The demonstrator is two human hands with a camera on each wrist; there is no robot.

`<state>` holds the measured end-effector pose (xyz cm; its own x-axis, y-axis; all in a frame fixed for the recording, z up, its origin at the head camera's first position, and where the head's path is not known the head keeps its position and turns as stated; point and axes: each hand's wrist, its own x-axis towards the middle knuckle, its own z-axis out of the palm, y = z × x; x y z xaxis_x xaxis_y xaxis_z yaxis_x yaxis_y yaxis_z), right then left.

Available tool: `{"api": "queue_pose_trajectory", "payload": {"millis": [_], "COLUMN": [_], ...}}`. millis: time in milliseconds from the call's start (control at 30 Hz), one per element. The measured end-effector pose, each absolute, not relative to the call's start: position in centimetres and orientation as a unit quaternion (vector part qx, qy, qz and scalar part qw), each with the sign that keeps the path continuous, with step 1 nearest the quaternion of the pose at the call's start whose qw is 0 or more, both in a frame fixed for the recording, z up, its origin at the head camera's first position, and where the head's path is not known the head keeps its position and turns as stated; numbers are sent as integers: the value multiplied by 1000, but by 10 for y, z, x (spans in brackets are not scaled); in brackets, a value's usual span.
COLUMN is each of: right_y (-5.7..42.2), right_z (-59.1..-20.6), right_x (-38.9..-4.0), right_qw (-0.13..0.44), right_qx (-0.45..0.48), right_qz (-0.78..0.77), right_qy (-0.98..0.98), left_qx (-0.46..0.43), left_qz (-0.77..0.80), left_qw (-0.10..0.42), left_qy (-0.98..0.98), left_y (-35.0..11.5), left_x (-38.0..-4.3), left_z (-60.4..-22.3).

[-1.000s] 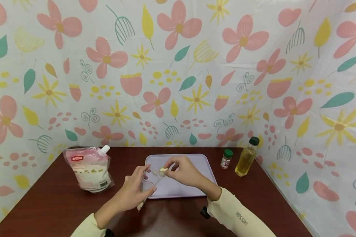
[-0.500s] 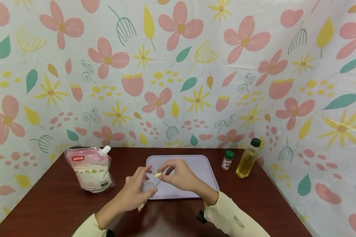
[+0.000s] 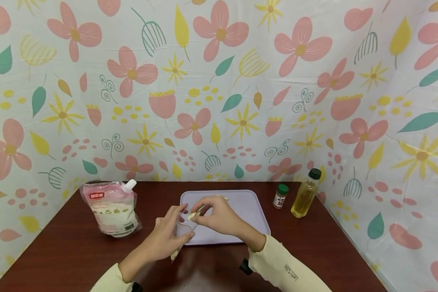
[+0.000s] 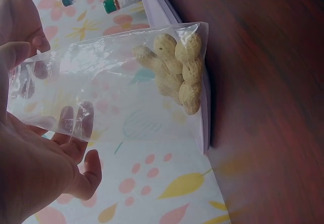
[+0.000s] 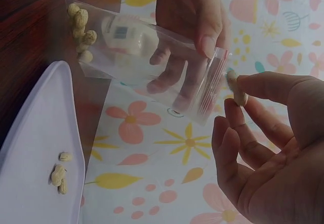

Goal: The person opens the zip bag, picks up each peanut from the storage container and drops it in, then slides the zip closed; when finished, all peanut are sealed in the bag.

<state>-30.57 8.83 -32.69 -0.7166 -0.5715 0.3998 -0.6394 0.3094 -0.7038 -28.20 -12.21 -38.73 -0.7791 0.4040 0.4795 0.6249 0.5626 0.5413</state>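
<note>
My left hand (image 3: pixel 164 235) holds a clear zip bag (image 4: pixel 116 87) near its mouth, the thumb at one edge and the fingers at the other. Several unshelled peanuts (image 4: pixel 190 72) lie bunched in the bag's bottom end. With thumb and fingertips my right hand (image 3: pixel 220 217) pinches one peanut (image 5: pixel 236 88). That peanut is just outside the bag's zip edge, close to the opening. Below the hands is a pale purple tray (image 3: pixel 241 217) with a few more peanuts (image 5: pixel 58 175), mostly hidden behind my right hand in the head view.
A spouted pouch (image 3: pixel 113 211) of white contents stands at the left of the dark red table (image 3: pixel 58 247). On the right are a green-capped spice jar (image 3: pixel 280 196) and a bottle of yellow oil (image 3: pixel 305 194). A flowered cloth (image 3: pixel 219 101) hangs behind.
My right hand has moved left with the peanut, from over the tray to the bag's mouth. My left hand and the bag have hardly moved.
</note>
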Motion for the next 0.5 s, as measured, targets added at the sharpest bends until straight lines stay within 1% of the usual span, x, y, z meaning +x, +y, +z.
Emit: {"api": "queue_pose_trajectory", "payload": {"millis": [233, 333, 500], "right_y": [89, 89, 90], "right_z": [-330, -327, -333], "right_x": [-308, -307, -315], "right_qw": [44, 49, 43], "right_qx": [363, 347, 314], "right_qz": [444, 454, 484], "right_qy": [-818, -819, -816], "left_qx": [-294, -295, -293], "left_qz": [-358, -355, -358], "left_qw": [160, 166, 162], "left_qy": [-871, -871, -872], "left_y": [-122, -123, -124], "left_x": [-281, -281, -279], "left_z": [-387, -388, -387]}}
